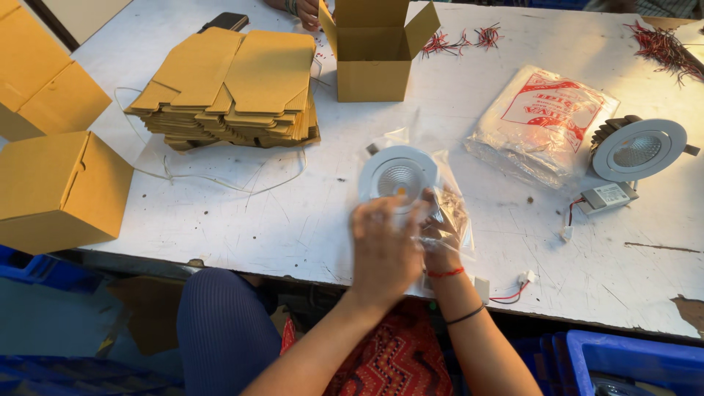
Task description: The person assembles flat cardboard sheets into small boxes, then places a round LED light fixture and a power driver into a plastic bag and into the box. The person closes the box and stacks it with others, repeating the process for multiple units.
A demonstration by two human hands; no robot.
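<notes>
hands, left hand (385, 249) and right hand (440, 235), grip bagged round lamp (398, 178) near table edge (293, 270), bare tabletop leftward.

Both forearms bare, come up from bottom edge, converge toward centre. Left hand (385, 249): back of hand to camera, fingers spread & curled fwd, motion-blurred, overlaps right hand in part. Right hand (442, 233): mostly hidden behind left, fingers bent in pinch, tips blurred. Hands touching or nearly so; can't tell which. Right wrist: thin red thread band; thin dark band lower on forearm. Left wrist bare. Grip state unclear on both.
</notes>
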